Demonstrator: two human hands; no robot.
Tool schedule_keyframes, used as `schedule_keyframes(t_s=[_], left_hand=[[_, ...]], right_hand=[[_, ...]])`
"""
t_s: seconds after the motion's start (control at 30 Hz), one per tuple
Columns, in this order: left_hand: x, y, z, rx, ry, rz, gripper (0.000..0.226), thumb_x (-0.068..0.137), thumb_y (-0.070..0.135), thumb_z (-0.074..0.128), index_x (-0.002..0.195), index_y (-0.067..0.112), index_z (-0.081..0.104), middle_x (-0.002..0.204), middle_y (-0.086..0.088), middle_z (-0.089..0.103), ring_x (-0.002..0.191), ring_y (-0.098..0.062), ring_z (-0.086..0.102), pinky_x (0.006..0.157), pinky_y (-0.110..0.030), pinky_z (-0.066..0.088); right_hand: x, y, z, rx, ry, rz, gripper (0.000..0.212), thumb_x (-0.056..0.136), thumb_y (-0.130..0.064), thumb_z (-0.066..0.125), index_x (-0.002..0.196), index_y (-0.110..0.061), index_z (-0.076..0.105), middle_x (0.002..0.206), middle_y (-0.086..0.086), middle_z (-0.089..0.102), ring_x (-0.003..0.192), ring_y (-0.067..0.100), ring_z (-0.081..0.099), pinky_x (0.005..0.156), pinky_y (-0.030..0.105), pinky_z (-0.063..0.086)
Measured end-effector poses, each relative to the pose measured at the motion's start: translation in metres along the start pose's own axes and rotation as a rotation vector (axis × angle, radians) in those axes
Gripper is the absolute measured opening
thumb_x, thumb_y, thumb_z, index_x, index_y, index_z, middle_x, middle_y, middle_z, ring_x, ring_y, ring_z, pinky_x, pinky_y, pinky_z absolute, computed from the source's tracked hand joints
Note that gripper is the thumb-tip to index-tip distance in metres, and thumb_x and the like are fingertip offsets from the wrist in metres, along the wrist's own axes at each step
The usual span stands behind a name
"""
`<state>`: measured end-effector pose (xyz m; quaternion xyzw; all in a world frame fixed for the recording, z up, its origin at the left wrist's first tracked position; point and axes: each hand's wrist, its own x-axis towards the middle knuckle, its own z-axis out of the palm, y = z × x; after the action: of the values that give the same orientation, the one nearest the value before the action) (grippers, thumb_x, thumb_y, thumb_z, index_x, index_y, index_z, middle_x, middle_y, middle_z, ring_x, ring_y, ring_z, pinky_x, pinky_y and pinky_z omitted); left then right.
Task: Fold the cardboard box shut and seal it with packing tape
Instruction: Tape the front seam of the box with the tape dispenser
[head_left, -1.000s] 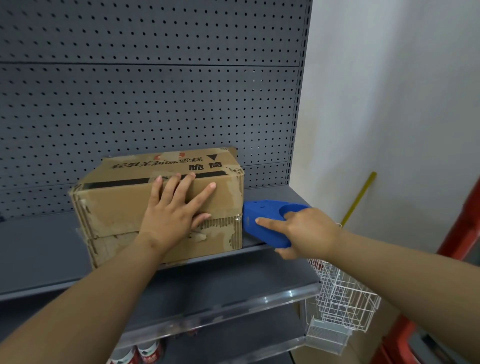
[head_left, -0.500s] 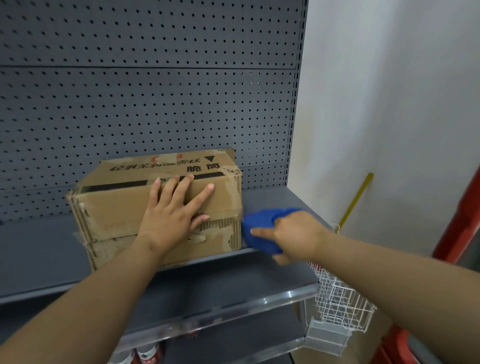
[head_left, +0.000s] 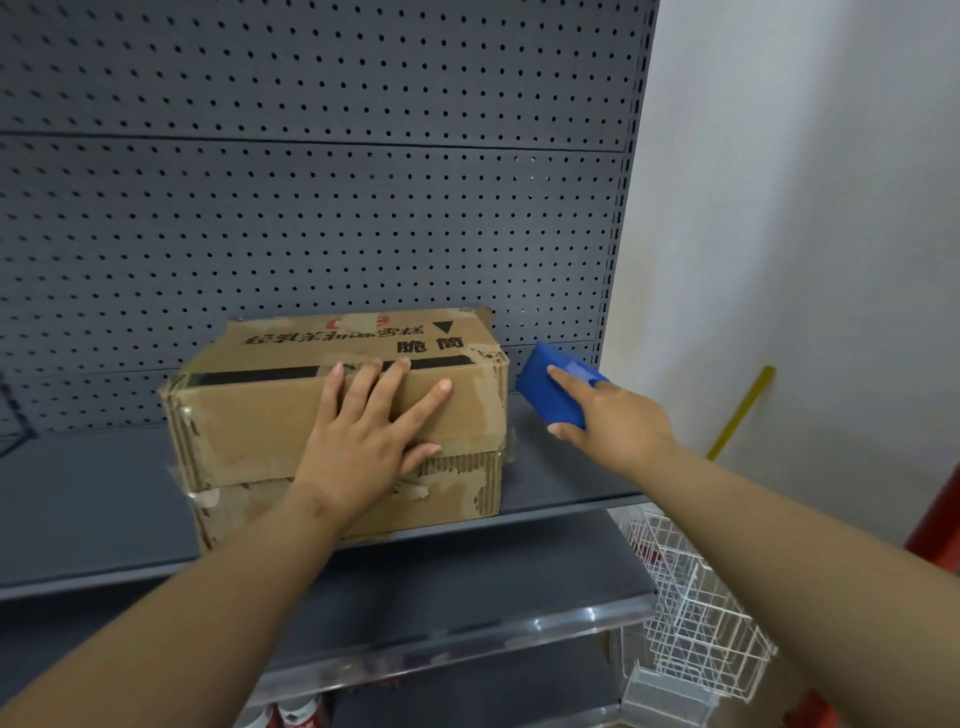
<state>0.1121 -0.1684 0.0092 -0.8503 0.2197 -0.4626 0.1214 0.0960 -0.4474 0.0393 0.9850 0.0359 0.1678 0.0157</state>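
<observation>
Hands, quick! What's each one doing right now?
Left hand: open, fingers spread flat against the front of the cardboard box.
Right hand: closed around the blue tape dispenser, beside the box.

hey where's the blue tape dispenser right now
In the head view, the blue tape dispenser is held in the right hand, just right of the cardboard box, above the grey shelf.
</observation>
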Motion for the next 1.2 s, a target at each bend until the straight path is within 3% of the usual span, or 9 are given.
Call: schedule_keyframes(t_s=[0.3, 0.43, 0.53, 0.73, 0.83, 0.97, 1.13, 1.2], left_hand=[[-0.001, 0.000, -0.003, -0.001, -0.025, 0.001, 0.064, 0.086, 0.061, 0.032, 0.143, 0.033, 0.025, 0.139, -0.014, 0.032, 0.126, -0.035, 0.034, 0.108, -0.056, 0.016], [-0.002, 0.000, -0.003, 0.018, -0.030, 0.005, 0.066, 0.086, 0.062, 0.034, 0.144, 0.033, 0.025, 0.139, -0.014, 0.031, 0.126, -0.034, 0.033, 0.107, -0.056, 0.018], [-0.002, -0.001, -0.003, 0.011, -0.027, 0.009, 0.065, 0.087, 0.061, 0.033, 0.144, 0.033, 0.024, 0.139, -0.013, 0.031, 0.126, -0.034, 0.033, 0.107, -0.056, 0.018], [-0.002, -0.001, -0.002, 0.023, -0.004, 0.014, 0.064, 0.087, 0.061, 0.037, 0.143, 0.033, 0.026, 0.139, -0.013, 0.032, 0.126, -0.033, 0.034, 0.107, -0.055, 0.020], [-0.001, -0.002, -0.001, 0.029, 0.006, 0.019, 0.064, 0.087, 0.061, 0.038, 0.143, 0.033, 0.026, 0.139, -0.012, 0.032, 0.126, -0.033, 0.034, 0.107, -0.056, 0.021], [-0.001, -0.001, -0.002, 0.019, -0.004, 0.014, 0.063, 0.087, 0.061, 0.036, 0.143, 0.033, 0.028, 0.138, -0.013, 0.032, 0.125, -0.034, 0.034, 0.107, -0.056, 0.020], [0.000, -0.001, -0.007, 0.007, -0.045, 0.005, 0.064, 0.086, 0.060, 0.033, 0.143, 0.032, 0.026, 0.139, -0.014, 0.033, 0.127, -0.035, 0.033, 0.107, -0.055, 0.018], [-0.001, -0.001, -0.009, 0.005, -0.059, -0.001, 0.064, 0.086, 0.060, 0.033, 0.143, 0.033, 0.026, 0.139, -0.014, 0.034, 0.127, -0.035, 0.032, 0.107, -0.055, 0.018]], right_hand=[[0.031, -0.015, 0.058, -0.107, -0.147, 0.001, 0.057, 0.097, -0.026, 0.032, 0.149, -0.032, 0.009, 0.130, 0.015, 0.050, 0.117, 0.034, 0.047, 0.097, 0.043, 0.037], [0.038, -0.018, 0.071, -0.136, -0.161, 0.024, 0.057, 0.095, -0.016, 0.034, 0.148, -0.019, 0.013, 0.121, 0.013, 0.057, 0.113, 0.031, 0.050, 0.093, 0.040, 0.038], [0.048, -0.020, 0.077, -0.119, -0.137, 0.075, 0.043, 0.096, -0.018, 0.038, 0.137, -0.013, 0.025, 0.114, 0.010, 0.061, 0.107, 0.028, 0.053, 0.083, 0.037, 0.039], [0.062, -0.016, 0.081, -0.099, -0.127, 0.117, 0.028, 0.095, -0.026, 0.044, 0.121, -0.016, 0.041, 0.117, 0.009, 0.060, 0.110, 0.028, 0.052, 0.091, 0.039, 0.041], [0.063, -0.016, 0.075, -0.021, -0.030, 0.121, 0.035, 0.097, -0.036, 0.039, 0.123, -0.014, 0.046, 0.121, 0.011, 0.057, 0.111, 0.030, 0.051, 0.092, 0.039, 0.040], [0.053, -0.024, 0.053, 0.208, 0.230, 0.142, 0.035, 0.098, -0.030, 0.039, 0.122, -0.008, 0.054, 0.116, 0.015, 0.060, 0.105, 0.033, 0.052, 0.083, 0.040, 0.041], [0.022, -0.046, 0.026, 0.495, 0.335, 0.153, 0.036, 0.097, -0.026, 0.045, 0.127, -0.010, 0.053, 0.122, 0.010, 0.060, 0.115, 0.029, 0.051, 0.092, 0.039, 0.044], [0.005, -0.056, 0.016, 0.635, 0.387, 0.183, 0.032, 0.096, -0.024, 0.047, 0.123, -0.009, 0.056, 0.116, 0.007, 0.063, 0.106, 0.023, 0.056, 0.087, 0.034, 0.045]])
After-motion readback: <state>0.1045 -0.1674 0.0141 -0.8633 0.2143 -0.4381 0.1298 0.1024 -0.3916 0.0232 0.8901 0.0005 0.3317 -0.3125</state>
